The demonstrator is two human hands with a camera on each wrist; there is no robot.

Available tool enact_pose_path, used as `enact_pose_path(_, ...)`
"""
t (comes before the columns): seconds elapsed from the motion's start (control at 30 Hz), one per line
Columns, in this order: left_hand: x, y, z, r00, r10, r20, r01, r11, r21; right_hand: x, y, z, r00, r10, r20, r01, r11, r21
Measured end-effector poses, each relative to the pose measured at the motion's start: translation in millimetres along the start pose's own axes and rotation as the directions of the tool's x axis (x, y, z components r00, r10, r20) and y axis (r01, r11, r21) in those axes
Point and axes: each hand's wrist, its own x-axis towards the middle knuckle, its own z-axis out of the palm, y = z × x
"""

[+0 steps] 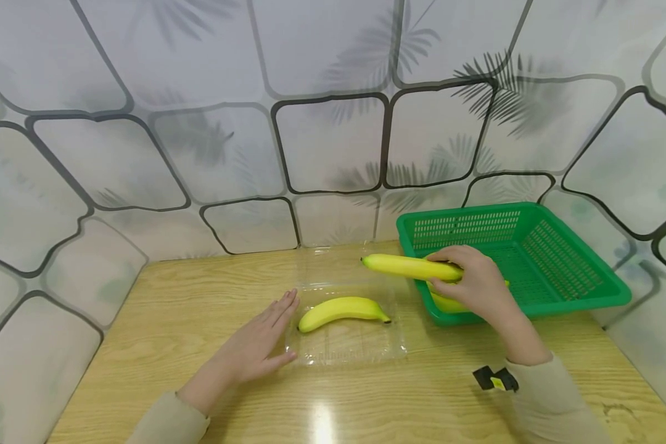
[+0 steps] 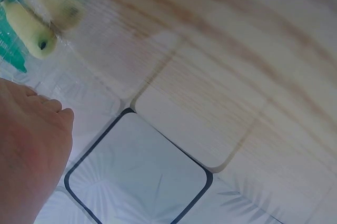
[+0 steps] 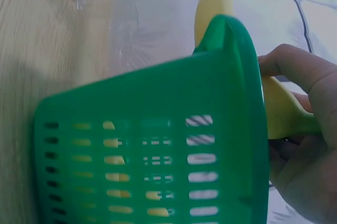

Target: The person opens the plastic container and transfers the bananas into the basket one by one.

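Note:
My right hand (image 1: 480,283) grips a yellow banana (image 1: 405,266) over the near left rim of the green basket (image 1: 583,303). Thumb and fingers curl round the banana's right end in the right wrist view, where the basket wall (image 3: 152,95) hides part of it. Below that hand, more yellow fruit (image 1: 446,303) shows inside the basket. Another banana (image 1: 344,310) lies across the base of an opened clear plastic box (image 1: 355,354). My left hand (image 1: 255,345), its fingers straight, rests at the box's left edge; whether it presses the plastic is hard to tell.
The wooden table (image 1: 200,290) runs back to a patterned sheet (image 1: 333,142) that encloses it at the back and sides. The box's clear lid (image 1: 338,265) lies folded back behind its base. A black tag (image 1: 496,378) sits by the right sleeve.

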Motion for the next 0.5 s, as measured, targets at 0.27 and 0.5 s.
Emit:
enact_pose_path(0.27, -0.4, -0.2, 0.8, 1.0, 0.005, -0.005, -0.005, 1.0, -0.003, -4.3, 7.3, -10.2, 0.999, 0.021, -0.03, -0.021, 1.0, -0.018)
enact_pose_path(0.5, -0.4, -0.3, 0.5, 1.0, 0.003, -0.005, -0.003, 1.0, -0.008, -7.0, 14.7, -15.5, 0.998, 0.015, -0.067, -0.017, 0.999, -0.035)
